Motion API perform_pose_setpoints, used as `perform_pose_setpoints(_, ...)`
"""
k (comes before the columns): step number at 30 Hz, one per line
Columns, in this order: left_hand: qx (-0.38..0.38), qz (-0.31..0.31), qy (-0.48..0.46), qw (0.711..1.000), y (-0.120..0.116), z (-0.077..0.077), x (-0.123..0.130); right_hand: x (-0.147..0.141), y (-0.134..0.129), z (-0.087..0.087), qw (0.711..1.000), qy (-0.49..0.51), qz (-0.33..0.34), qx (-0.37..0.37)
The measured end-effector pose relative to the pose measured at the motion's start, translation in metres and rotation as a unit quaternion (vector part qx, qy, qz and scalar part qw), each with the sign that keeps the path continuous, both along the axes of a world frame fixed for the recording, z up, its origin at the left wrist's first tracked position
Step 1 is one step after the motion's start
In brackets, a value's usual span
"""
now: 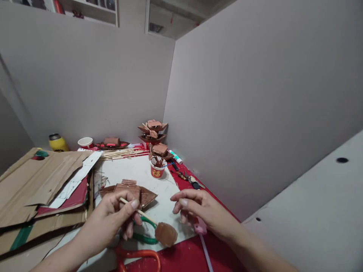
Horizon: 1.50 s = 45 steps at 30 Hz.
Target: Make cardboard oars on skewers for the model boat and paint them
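My left hand (117, 215) is closed on a thin wooden stick (146, 216), pinched between thumb and fingers. At the stick's lower right end is a flat, rounded brown piece (166, 234). My right hand (195, 207) hovers to the right, fingers bent and apart, with nothing visible in it. Just behind my left hand lies a brown model boat (147, 196) with a cabin, partly hidden by that hand. Below the stick are a green looped handle (141, 238) and an orange looped handle (138, 255). A pink object (200, 226) with a pale strip lies under my right hand.
A red and white paper cup (157, 168) with brown smears stands behind the boat. More model boats (153, 130) are stacked at the back corner. Bamboo sticks (121, 153) lie along the back. Cardboard sheets (42, 177) cover the left side; a grey wall (241, 113) bounds the right.
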<state>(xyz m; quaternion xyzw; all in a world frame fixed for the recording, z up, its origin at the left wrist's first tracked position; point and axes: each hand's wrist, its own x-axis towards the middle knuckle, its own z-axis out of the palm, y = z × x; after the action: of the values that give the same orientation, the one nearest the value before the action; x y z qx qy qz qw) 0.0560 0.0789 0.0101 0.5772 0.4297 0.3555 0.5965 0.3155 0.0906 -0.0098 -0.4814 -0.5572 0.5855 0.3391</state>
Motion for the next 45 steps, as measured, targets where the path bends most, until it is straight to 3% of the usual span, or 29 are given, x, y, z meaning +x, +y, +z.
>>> perform_pose_setpoints(6,-0.037,0.001,0.014,0.999,0.006,-0.01,0.005,-0.017,-0.003,0.007,0.999,-0.034,0.002,0.039)
perform_pose_setpoints(10,-0.034,-0.004,0.023,0.999,0.003,-0.015,0.012,-0.031,-0.005,0.008,0.992,-0.054,0.057,0.098)
perform_pose_setpoints(17,-0.02,-0.018,0.015,1.0,-0.002,-0.022,0.021,-0.054,-0.005,-0.01,0.969,-0.118,0.143,0.16)
perform_pose_setpoints(21,-0.029,-0.017,-0.015,0.999,0.002,-0.024,0.018,-0.051,0.0,-0.012,0.979,-0.097,0.134,0.121)
perform_pose_setpoints(27,-0.019,0.039,-0.01,0.999,0.01,-0.02,0.016,-0.04,0.014,-0.008,0.997,-0.013,0.075,0.034)
perform_pose_setpoints(37,-0.059,0.042,-0.072,0.995,0.008,-0.02,0.016,-0.053,0.008,-0.005,0.993,-0.01,0.117,0.022)
perform_pose_setpoints(39,-0.068,0.05,-0.089,0.992,0.011,-0.018,0.013,-0.042,0.012,0.001,0.994,-0.034,0.08,0.064)
perform_pose_setpoints(42,-0.082,0.076,-0.119,0.987,0.017,-0.018,0.008,-0.015,0.025,0.008,0.978,-0.062,-0.097,0.176)
perform_pose_setpoints(45,-0.094,0.091,-0.145,0.981,0.023,-0.02,0.003,0.009,0.045,0.005,0.968,-0.056,-0.162,0.186)
